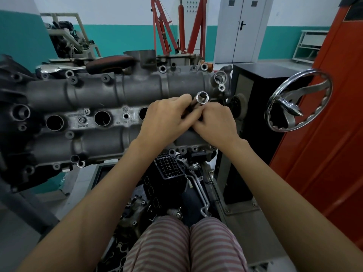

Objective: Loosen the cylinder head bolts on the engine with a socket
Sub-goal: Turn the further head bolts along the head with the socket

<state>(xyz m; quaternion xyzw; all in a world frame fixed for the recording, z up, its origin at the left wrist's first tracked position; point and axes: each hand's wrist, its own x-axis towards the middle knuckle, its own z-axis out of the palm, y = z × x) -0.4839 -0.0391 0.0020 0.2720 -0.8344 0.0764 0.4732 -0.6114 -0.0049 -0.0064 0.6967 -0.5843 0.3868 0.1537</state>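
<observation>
Socket (202, 96) sits between the person's two hands, its open chrome mouth tilted up toward the camera, held just above the right end of the engine (94, 99). Nearest the camera are striped trousers (186, 246), with both bare forearms reaching forward over a black grille (170, 166) and loose dark parts below the engine. The left hand (167, 122) has its fingers curled round the dark shaft below the socket, fingertips pressed to it. The right hand (215, 124) meets the left from the other side, fingers curled on the same tool; how its fingertips lie is hidden by the knuckles. Under the hands the grey cam cover runs left to right, with round plug wells (102, 118) along its middle and bolt holes (125, 116) between them. Right of the engine stands a black stand (261, 107) carrying a chrome handwheel (300, 101), beside an orange panel (324, 154). Further back are a red hoist (167, 30), a second engine on a frame (66, 38) at left, a grey double door (240, 28) and a teal-and-white wall (125, 38).
</observation>
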